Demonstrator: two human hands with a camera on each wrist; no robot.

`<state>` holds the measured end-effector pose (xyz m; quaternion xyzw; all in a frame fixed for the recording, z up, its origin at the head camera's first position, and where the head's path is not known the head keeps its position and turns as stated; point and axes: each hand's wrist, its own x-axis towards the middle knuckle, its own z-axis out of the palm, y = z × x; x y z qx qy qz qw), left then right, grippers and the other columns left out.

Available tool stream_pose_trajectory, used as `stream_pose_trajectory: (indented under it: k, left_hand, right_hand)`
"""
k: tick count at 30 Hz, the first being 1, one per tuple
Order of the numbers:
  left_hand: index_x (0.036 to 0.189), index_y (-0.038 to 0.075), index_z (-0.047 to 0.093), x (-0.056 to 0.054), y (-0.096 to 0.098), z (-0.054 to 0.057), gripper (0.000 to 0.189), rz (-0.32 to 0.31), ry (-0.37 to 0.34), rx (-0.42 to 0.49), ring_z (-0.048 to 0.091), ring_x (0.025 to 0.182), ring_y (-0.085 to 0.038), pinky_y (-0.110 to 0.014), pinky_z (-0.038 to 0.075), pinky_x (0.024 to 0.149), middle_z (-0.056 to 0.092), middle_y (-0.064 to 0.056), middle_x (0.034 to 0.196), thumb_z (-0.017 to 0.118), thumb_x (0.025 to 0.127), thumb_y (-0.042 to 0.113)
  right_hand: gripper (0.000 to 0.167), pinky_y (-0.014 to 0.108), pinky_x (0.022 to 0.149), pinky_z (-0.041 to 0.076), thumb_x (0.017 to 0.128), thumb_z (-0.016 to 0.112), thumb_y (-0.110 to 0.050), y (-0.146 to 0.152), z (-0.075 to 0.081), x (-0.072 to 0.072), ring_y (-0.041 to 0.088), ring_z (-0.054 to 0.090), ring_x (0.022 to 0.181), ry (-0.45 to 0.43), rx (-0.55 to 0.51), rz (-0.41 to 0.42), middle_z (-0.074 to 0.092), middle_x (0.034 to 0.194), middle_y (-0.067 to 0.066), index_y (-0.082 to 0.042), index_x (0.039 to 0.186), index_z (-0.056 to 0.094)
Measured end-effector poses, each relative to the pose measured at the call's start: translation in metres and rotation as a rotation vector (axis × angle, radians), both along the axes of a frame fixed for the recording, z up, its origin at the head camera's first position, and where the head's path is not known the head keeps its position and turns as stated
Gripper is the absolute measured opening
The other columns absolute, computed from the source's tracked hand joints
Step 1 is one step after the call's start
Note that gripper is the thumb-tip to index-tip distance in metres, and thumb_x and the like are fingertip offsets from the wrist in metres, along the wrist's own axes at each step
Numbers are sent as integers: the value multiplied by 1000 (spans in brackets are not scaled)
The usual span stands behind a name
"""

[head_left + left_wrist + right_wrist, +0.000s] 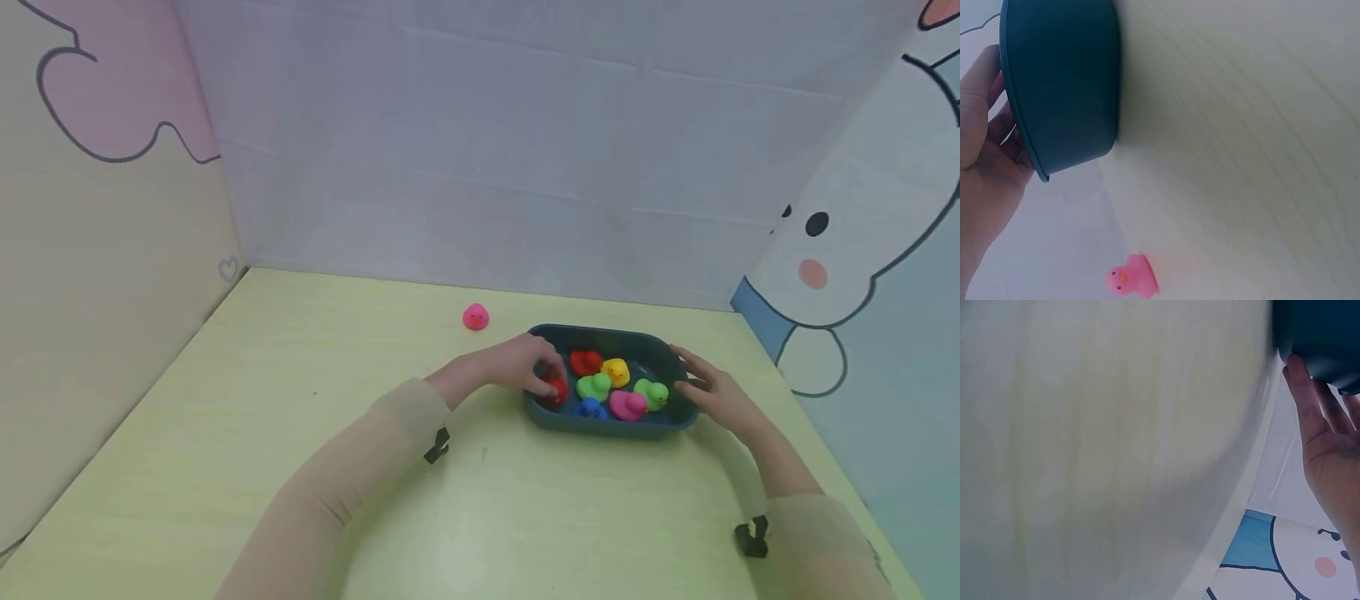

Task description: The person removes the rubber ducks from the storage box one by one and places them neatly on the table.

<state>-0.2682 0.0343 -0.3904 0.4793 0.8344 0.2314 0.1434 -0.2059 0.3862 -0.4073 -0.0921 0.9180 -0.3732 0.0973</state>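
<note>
My left hand (525, 364) reaches over the left rim of a dark teal basin (600, 427) and pinches a red rubber duck (558, 393) low inside it. In the left wrist view, the basin's wall hides most of those fingertips. At the basin's right end rests my right hand (722, 400), its fairly straight fingers touching the rim and outer wall. Inside lie another red duck (585, 362), a yellow duck (617, 372), two green ducks (594, 387) (651, 395), a pink duck (628, 406) and a blue duck (591, 409).
A lone pink duck (476, 317) stands on the pale wooden table (225, 417), behind and left of the basin. A pale sheet (480, 150) hangs along the back edge. Panels with cartoon drawings (862, 250) border the sides.
</note>
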Motion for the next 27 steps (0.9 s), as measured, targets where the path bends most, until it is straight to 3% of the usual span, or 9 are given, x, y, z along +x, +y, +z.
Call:
stream_pose_trajectory:
  k: [10, 17, 21, 27]
  left_hand:
    - [104, 18, 69, 11, -4, 16, 19, 42, -4, 65, 54, 88, -8, -18, 46, 80, 61, 6, 97, 71, 85, 22]
    - [105, 19, 69, 17, -10, 21, 21, 69, 10, 86, 54, 88, -8, -15, 45, 77, 61, 8, 96, 70, 85, 22]
    - [107, 19, 68, 19, -15, 25, 23, 101, -16, 107, 54, 89, -7, -15, 47, 75, 62, 8, 99, 71, 85, 23]
    - [107, 17, 68, 26, -26, 41, 24, 134, -72, 140, 57, 88, -8, -18, 50, 73, 63, 6, 100, 71, 84, 22]
  right_hand:
    - [63, 61, 86, 45, 98, 49, -20, 2, 3, -2, 61, 29, 125, 21, 8, 8, 17, 149, 34, -14, 152, 15]
    - [64, 61, 87, 45, 98, 49, -20, 1, 4, -1, 60, 28, 126, 6, 5, 7, 17, 149, 33, -14, 152, 15]
    - [64, 60, 86, 45, 99, 48, -21, -1, 5, 0, 60, 28, 126, 4, 11, -1, 17, 149, 34, -14, 152, 15]
    - [63, 60, 85, 46, 99, 48, -22, -2, 7, 1, 61, 29, 125, 6, 12, -7, 18, 148, 35, -14, 152, 15]
